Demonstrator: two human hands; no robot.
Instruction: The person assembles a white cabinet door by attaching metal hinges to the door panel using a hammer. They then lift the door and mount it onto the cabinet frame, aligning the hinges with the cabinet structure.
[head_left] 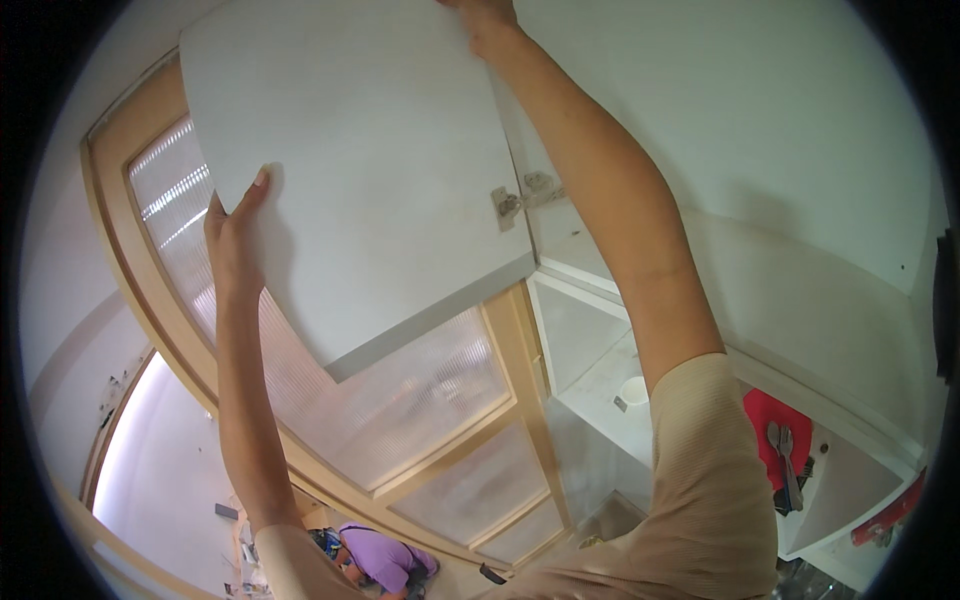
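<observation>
Gripping one cabinet door [370, 190], two hands, right hand [485, 18] partly cropped

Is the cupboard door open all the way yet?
It is swung wide: the cabinet door stands out from its hinge, and the shelves show. The left hand holds its edge; the right hand reaches its top. Whether it can swing further is unclear.

No packages, labels, signs, screens
</observation>
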